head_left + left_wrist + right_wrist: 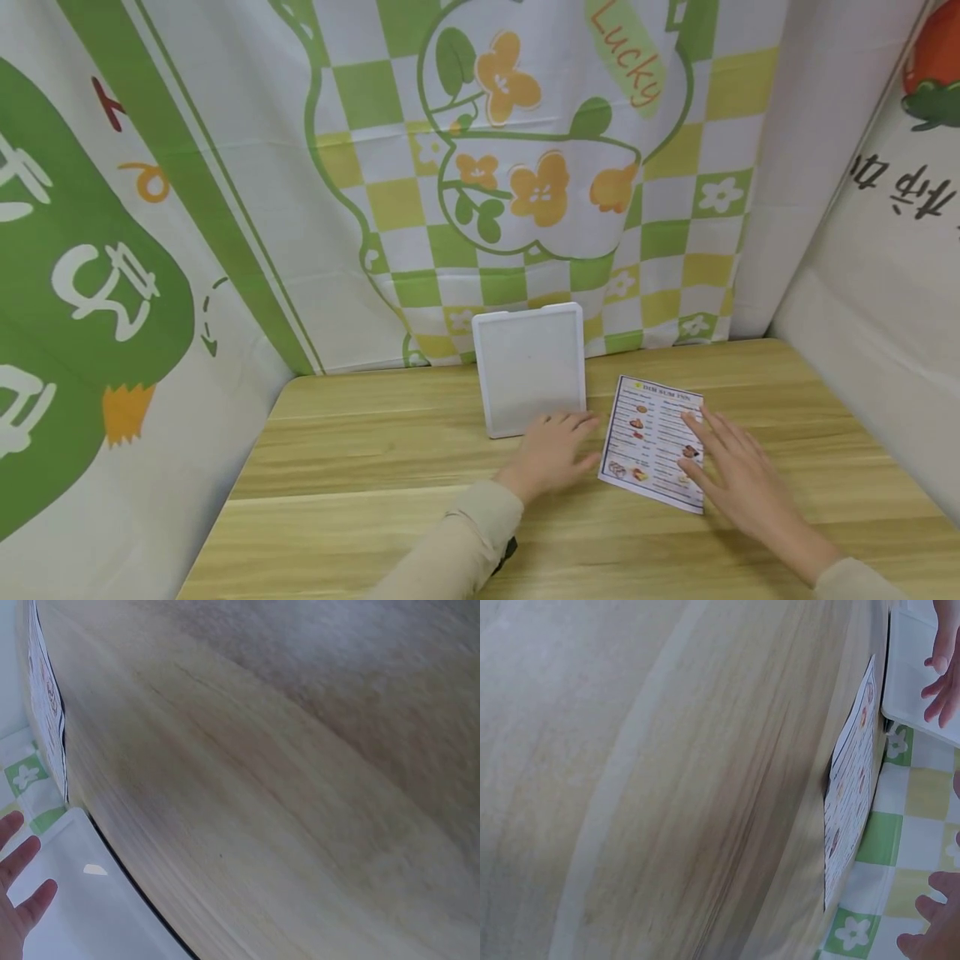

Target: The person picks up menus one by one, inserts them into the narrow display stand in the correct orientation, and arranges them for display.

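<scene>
A white rimmed panel (531, 367), like a shallow tray or frame, stands tilted back near the table's far edge. My left hand (553, 454) is in front of its lower right corner, fingers relaxed and holding nothing; contact with the panel cannot be told. To the right, a printed menu sheet (652, 442) headed "Dim Sum Inn" lies on the table, with small food pictures and rows of text. My right hand (738, 475) is at the sheet's right side, fingers spread and overlapping its edge; whether they touch it is unclear. In the right wrist view the menu (851, 787) appears slightly bowed.
The wood-grain table (337, 467) extends beneath both hands. A green, white and yellow checked cloth (540, 167) hangs behind it. Printed cloth walls stand at the left (217, 208) and right (877, 300). Something small and black (506, 554) shows beside the left sleeve.
</scene>
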Tool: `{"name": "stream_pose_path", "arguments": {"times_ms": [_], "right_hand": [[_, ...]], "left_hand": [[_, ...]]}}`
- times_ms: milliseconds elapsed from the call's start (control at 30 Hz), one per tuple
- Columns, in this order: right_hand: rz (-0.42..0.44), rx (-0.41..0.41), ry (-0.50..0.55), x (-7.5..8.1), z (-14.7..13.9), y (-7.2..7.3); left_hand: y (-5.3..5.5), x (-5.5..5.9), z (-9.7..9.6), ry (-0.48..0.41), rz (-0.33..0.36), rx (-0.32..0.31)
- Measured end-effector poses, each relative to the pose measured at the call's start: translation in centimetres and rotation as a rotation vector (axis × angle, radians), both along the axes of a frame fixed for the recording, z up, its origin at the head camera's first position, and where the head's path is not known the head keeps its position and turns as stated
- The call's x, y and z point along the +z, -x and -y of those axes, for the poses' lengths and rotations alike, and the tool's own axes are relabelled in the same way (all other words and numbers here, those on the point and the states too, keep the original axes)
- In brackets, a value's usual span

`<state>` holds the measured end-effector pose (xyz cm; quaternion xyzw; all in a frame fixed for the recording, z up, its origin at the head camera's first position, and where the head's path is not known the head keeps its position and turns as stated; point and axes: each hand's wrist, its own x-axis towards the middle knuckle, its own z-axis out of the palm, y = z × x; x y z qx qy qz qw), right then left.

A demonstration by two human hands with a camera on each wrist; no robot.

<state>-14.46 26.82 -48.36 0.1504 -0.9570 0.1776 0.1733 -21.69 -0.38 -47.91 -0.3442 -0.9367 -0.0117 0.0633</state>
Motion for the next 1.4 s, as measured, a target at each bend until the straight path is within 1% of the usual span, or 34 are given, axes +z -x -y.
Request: {"name": "stream_pose_path", "arguments": {"times_ms": [133, 267, 367, 467, 633, 767, 833, 967, 1100, 1200, 1400], "right_hand": [[0.035, 0.023, 0.027, -0.2, -0.3, -0.1], [0.096, 0.036, 0.043, -0.3, -0.5, -0.1], [0.140, 0.037, 0.062, -0.4, -0.5, -0.1], [0.167, 0.040, 0.084, -0.6, -0.7, 0.1], [0.210, 0.058, 0.119, -1.1, -0.8, 0.4], [0.234, 0.069, 0.122, -1.5, -0.9, 0.6], [0.244, 0.070, 0.116, -1.6, -1.0, 0.6], [0.270, 0.064, 0.091, -1.9, -1.2, 0.8], [0.290, 0.070, 0.070, -2.3, -1.5, 1.0], [0.285, 0.088, 0.060, -2.5, -1.8, 1.0], [0.282, 0.107, 0.046, -2.3, -2.0, 1.0]], "left_hand": [[0.1, -0.4, -0.5, -0.023, 0.040, -0.005], [0.3, -0.7, -0.9, -0.046, 0.074, -0.012], [0.5, -0.8, -1.1, -0.070, 0.098, -0.033], [0.6, -1.0, -1.3, -0.090, 0.130, -0.055], [0.8, -1.4, -1.6, -0.088, 0.162, -0.072], [1.0, -1.7, -1.8, -0.077, 0.190, -0.086], [1.0, -1.9, -2.0, -0.066, 0.193, -0.096], [1.1, -2.5, -2.3, -0.043, 0.178, -0.104], [1.0, -2.3, -2.6, -0.026, 0.179, -0.102], [1.0, -2.2, -2.7, -0.016, 0.188, -0.096], [1.0, -2.5, -2.9, 0.012, 0.205, -0.066]]}}
